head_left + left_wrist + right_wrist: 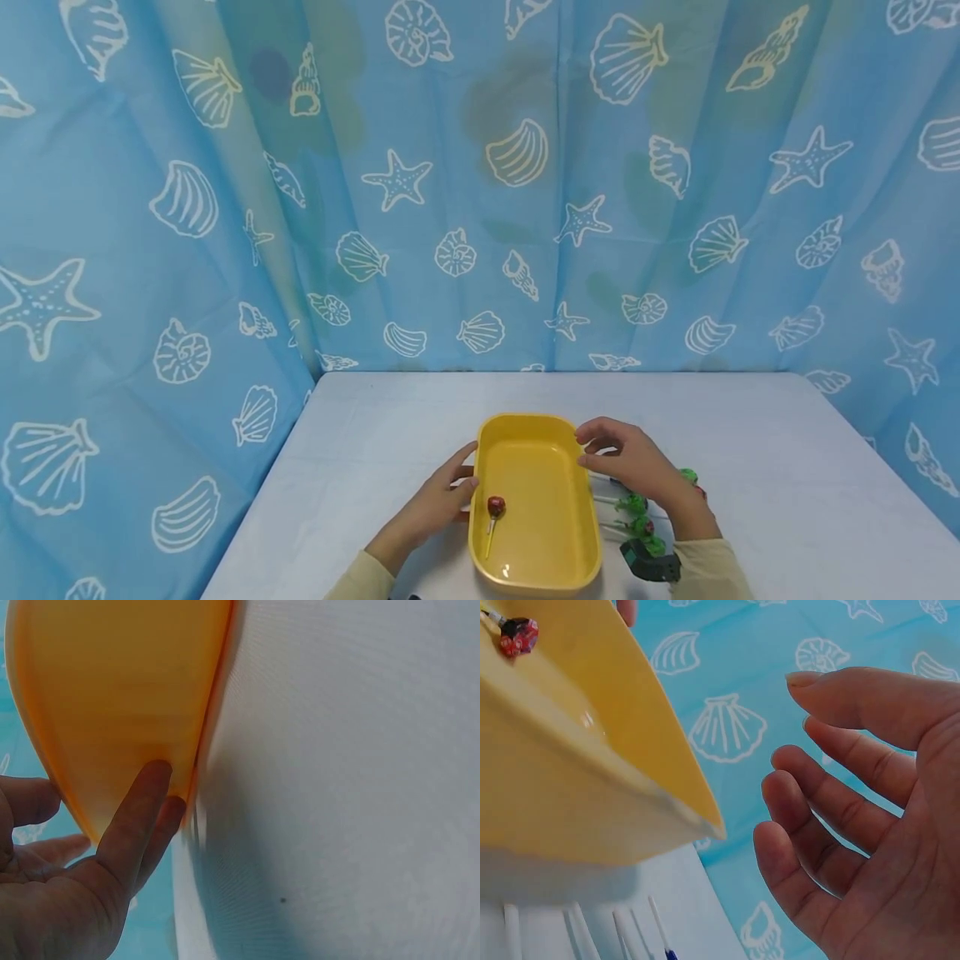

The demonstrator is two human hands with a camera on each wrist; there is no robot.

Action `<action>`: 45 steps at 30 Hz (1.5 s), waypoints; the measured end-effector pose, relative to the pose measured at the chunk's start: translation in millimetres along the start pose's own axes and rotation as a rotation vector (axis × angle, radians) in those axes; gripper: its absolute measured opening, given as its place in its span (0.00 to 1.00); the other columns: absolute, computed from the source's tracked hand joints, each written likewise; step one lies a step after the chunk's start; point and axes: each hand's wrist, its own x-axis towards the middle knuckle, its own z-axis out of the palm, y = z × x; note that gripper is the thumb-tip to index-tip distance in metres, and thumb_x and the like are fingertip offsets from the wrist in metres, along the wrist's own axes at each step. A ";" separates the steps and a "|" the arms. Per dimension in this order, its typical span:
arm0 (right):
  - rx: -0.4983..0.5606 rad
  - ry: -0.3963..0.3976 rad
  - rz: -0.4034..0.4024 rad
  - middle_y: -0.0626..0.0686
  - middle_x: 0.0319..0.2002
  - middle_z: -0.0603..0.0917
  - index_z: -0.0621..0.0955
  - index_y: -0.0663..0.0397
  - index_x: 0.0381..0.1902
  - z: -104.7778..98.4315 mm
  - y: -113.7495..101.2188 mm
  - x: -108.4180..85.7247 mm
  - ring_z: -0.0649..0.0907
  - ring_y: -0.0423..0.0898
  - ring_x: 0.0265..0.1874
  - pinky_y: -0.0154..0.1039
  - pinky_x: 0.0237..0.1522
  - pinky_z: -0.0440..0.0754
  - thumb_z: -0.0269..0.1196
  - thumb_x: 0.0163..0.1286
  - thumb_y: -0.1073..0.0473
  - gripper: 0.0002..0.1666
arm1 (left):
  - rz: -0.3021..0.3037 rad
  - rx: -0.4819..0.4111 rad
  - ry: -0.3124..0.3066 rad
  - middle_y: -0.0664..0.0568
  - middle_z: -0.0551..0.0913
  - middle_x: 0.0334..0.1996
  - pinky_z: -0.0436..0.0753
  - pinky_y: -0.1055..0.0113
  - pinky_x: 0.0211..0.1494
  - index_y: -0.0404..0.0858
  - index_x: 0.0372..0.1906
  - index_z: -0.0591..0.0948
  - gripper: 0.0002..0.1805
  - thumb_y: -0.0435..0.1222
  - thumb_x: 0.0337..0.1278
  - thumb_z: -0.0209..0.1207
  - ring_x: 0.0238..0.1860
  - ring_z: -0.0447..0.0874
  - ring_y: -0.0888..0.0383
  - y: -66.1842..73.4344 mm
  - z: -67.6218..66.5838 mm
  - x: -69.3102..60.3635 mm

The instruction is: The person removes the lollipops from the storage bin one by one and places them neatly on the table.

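Note:
A yellow tray [536,467] stands on the table, with one red-wrapped lollipop [496,506] lying inside near its left wall. My left hand [433,507] is at the tray's left side. In the left wrist view, extended fingers of that hand [97,870] touch the tray's outer wall [124,682]. At the right rim hovers my right hand [630,457], its fingers loosely bent. The right wrist view shows this hand [855,802] holding nothing, apart from the tray corner [694,814]. Green-wrapped lollipops [642,526] lie right of the tray, partly hidden under the right arm.
White lollipop sticks [576,926] point toward the tray, one with a dark blue end [670,955]. A black band [651,563] sits on the right wrist. Behind the white table [405,408] hangs a blue shell-patterned curtain [465,208].

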 end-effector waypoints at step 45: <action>-0.030 -0.466 0.002 0.56 0.48 0.85 0.84 0.59 0.49 86.7 -14.1 61.9 0.85 0.58 0.49 0.50 0.55 0.86 0.73 0.59 0.69 0.19 | 0.025 -0.018 -0.016 0.30 0.69 0.68 0.90 0.51 0.45 0.43 0.81 0.55 0.34 0.34 0.77 0.52 0.61 0.77 0.35 2.0 -1.0 -1.8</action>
